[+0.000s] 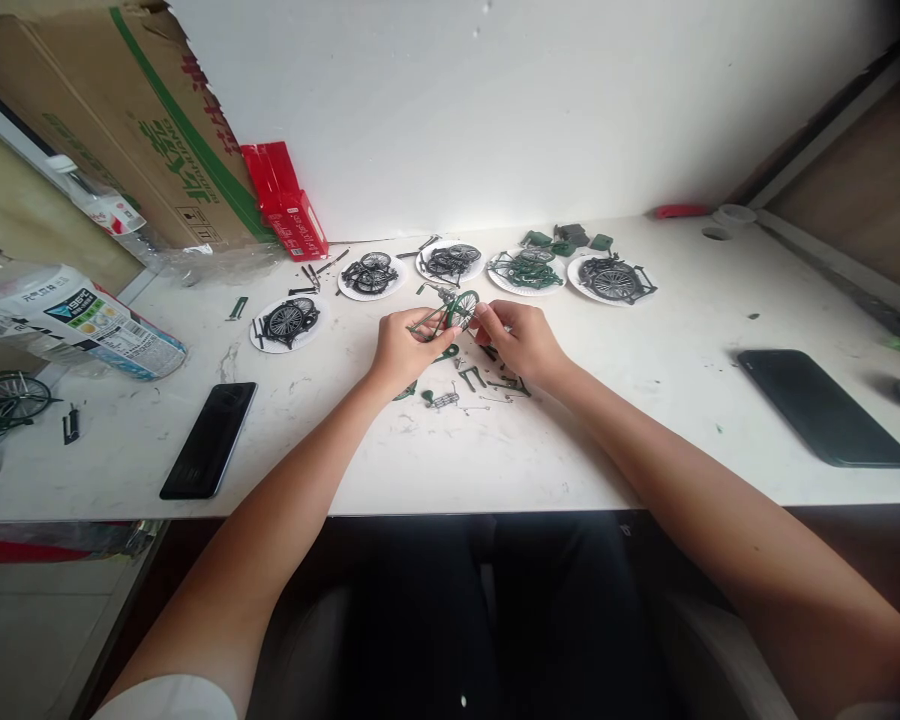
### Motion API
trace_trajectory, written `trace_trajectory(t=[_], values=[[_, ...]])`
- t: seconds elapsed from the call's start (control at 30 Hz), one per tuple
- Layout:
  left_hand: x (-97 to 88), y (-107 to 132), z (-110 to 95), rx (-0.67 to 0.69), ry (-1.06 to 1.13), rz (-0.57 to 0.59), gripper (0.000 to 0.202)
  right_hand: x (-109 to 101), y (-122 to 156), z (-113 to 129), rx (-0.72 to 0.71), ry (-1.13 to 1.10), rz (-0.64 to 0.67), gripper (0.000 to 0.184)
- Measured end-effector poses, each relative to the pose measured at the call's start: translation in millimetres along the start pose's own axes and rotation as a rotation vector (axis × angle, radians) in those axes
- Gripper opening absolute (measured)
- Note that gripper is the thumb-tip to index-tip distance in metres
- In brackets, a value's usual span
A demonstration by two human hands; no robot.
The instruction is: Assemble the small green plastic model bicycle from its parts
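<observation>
My left hand (414, 345) is closed on a small green model bicycle (436, 322), holding it above the table with its spoked wheel (463, 312) toward the right. My right hand (516, 335) is closed in a pinch at the right edge of that wheel; the fingers hide whether a tiny part is between them. Beneath the hands lie loose dark green parts (471, 378), a small grey rack-like piece (444, 400) and thin wire-like rods (474, 407).
Behind stand paper plates of bicycle parts, black (285, 322) and green (526, 270). A phone (208, 440) lies left, a dark flat case (825, 408) right. Bottles (112, 320), a red box (292, 215), a carton (142, 120) and a model bicycle (11, 398) occupy the left side.
</observation>
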State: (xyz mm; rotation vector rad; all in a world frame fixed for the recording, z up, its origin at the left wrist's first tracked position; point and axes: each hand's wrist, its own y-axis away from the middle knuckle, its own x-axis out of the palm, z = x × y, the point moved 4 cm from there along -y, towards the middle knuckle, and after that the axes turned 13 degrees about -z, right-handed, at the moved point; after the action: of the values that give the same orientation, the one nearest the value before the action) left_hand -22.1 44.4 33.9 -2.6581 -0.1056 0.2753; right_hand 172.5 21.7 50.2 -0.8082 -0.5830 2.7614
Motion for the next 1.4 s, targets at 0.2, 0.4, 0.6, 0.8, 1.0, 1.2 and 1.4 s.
trace_trajectory(t=[0.2,0.4,0.6,0.8,1.0,1.2,1.4], values=[[0.6,-0.2,2.1,-0.016,-0.006,0.001,0.028,0.8,1.1,0.3,-0.009,-0.005,-0.005,0.061],[0.9,0.3,2.0,-0.032,-0.004,0.010,0.028,-0.6,0.3,-1.1,-0.019,-0.004,-0.047,0.045],[1.1,0.5,1.1,-0.021,-0.016,0.007,0.027,-2.0,-0.6,-1.4,-0.044,0.001,-0.098,0.039],[0.5,0.0,0.5,-0.021,-0.023,0.007,0.026,-0.9,-0.5,-3.0,-0.028,0.011,-0.063,0.051],[0.5,0.3,0.5,-0.010,-0.019,0.010,0.026,0.7,0.7,-3.2,-0.020,0.020,-0.019,0.061],[0.9,0.5,-0.2,-0.003,-0.019,0.002,0.026,0.3,0.1,-1.5,-0.007,0.034,-0.033,0.062],[0.7,0.3,-1.6,-0.013,-0.008,0.008,0.026,-2.2,0.0,1.3,-0.018,-0.012,-0.076,0.047]])
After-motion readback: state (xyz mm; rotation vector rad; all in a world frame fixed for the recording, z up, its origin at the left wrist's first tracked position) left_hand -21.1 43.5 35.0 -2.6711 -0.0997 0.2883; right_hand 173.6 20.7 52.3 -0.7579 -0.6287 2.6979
